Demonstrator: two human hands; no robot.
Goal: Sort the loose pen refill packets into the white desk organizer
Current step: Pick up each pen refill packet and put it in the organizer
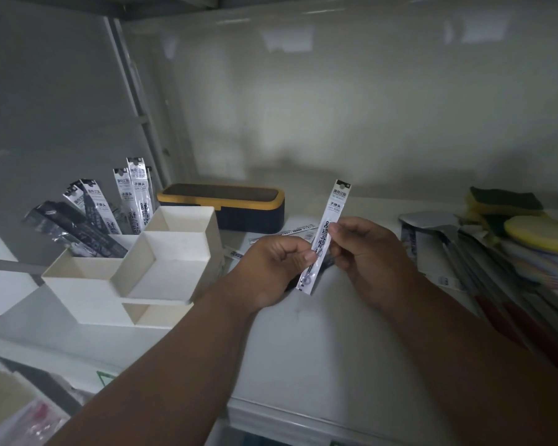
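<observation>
From the head camera, I see both of my hands raised over the pale desk surface [303,333], sharing one long, narrow clear-plastic pen refill packet with a white printed header [326,233]. My left hand [271,268] has its fingers curled, thumb and forefinger pinching the packet just below its middle. My right hand [368,252] pinches it a little higher from the other side, fingers likewise curled in. The packet stands nearly upright, tilted slightly right at the top, clear of the desk.

I judge it very light and thin, with the refill inside lending some stiffness along its length while the film sleeve stays flexible and probably a bit slick. A pinch near the middle should keep it from swinging; holding the header end alone would let it droop or twist.

The white multi-compartment plastic desk organizer [136,272] sits to the left, well apart from the hands. Its rear left compartment already holds several standing refill packets, silver and dark [110,207]; the front cells look bare. More loose packets lie flat on the desk behind my hands [284,232], near a navy box with a yellow-rimmed lid [226,204]. Yellow sponges [529,226] are stacked at far right.
</observation>
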